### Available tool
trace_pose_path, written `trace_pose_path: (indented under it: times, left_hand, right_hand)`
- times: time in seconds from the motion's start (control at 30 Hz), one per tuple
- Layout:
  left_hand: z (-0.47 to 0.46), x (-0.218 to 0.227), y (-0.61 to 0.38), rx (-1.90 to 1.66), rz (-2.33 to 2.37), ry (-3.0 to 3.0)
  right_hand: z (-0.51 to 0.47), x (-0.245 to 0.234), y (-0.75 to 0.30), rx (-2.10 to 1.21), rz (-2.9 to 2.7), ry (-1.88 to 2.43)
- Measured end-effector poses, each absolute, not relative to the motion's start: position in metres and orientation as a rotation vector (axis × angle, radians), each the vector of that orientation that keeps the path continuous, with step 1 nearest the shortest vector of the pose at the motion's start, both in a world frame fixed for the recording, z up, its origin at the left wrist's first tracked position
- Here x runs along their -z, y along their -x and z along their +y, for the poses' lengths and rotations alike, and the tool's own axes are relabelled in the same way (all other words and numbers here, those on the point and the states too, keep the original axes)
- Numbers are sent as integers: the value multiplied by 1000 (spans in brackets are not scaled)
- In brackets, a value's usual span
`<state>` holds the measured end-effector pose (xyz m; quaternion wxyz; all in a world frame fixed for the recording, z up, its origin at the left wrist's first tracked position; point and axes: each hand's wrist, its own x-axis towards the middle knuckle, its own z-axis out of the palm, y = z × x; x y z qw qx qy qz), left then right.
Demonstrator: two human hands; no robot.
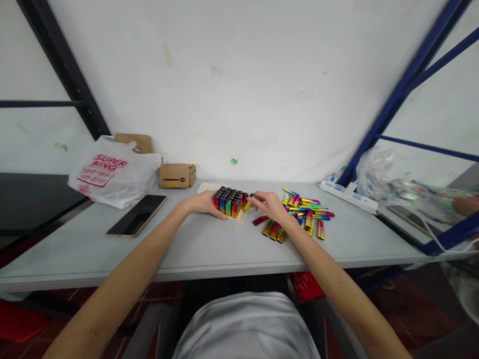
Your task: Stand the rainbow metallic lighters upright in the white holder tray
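Note:
A pale tray [242,217] stands on the table, with upright lighters [228,201] packed in it in rows. They have shiny rainbow-coloured bodies and black tops. My left hand [206,203] wraps the left end of the packed block, thumb along the front and fingers hidden behind. At the right end, my right hand [266,203] pinches a single lighter [247,206], slightly tilted, over the tray's edge. To the right, partly behind my right forearm, lies a loose pile of lighters [309,219] in mixed directions.
A phone [137,215] lies at left, near a white plastic bag [112,172] and a small cardboard box [176,176]. A white power strip [349,196] sits at right by a blue metal frame [404,94]. The table's front edge [224,271] runs close to my body.

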<state>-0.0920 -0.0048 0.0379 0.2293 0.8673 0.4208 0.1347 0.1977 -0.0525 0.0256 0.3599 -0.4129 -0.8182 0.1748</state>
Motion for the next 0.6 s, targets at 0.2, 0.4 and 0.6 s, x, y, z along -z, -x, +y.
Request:
trace_pose_path:
  times: [0.2, 0.4, 0.6]
  left_hand:
    - [-4, -38, 93, -374, 1134, -2370]
    - [-7, -41, 91, -363, 1161, -2354]
    - [-16, -49, 88, -359, 1152, -2320]
  right_hand:
    - [-53, -25, -193, -321, -2230, 1069]
    - [-51, -22, -186, -95, -2244, 1237]
    - [-56, -24, -185, -88, -2264, 1273]
